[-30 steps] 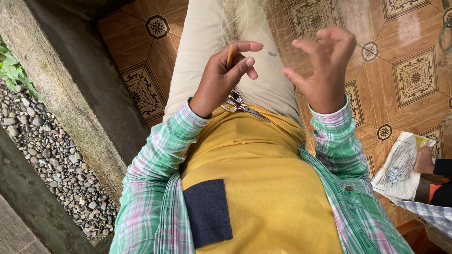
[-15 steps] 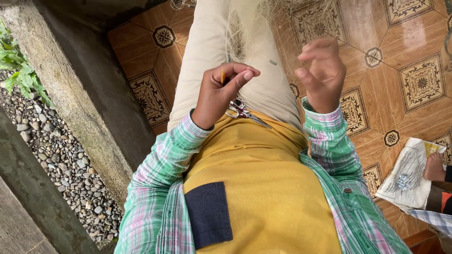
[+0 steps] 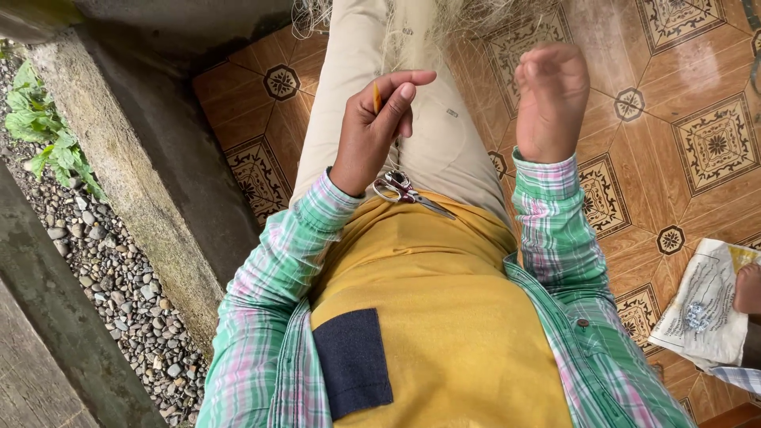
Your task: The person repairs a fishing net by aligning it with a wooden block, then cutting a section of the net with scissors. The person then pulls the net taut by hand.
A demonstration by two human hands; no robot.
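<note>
I sit on a tiled floor in beige trousers, a yellow shirt and a green plaid overshirt. My left hand (image 3: 379,127) is raised over my lap, its thumb and fingers pinched on a thin orange-yellow stick (image 3: 376,97). My right hand (image 3: 551,99) is lifted beside it, fingers curled inward with its back to the camera; I cannot tell what it holds. A bundle of pale, hair-thin fibres (image 3: 420,32) lies over my thighs just beyond both hands. Small silver scissors (image 3: 408,192) rest in my lap below the left hand.
A concrete kerb (image 3: 135,182) runs along my left, with gravel (image 3: 103,277) and green leaves (image 3: 47,135) beyond it. Patterned brown floor tiles (image 3: 697,143) spread to the right. At the right edge lies a printed white sack (image 3: 705,305), with another person's foot (image 3: 748,287) on it.
My right hand's spread fingers have curled shut and turned its back to the camera. My left hand has closed its pinch on the stick. The view has shifted slightly.
</note>
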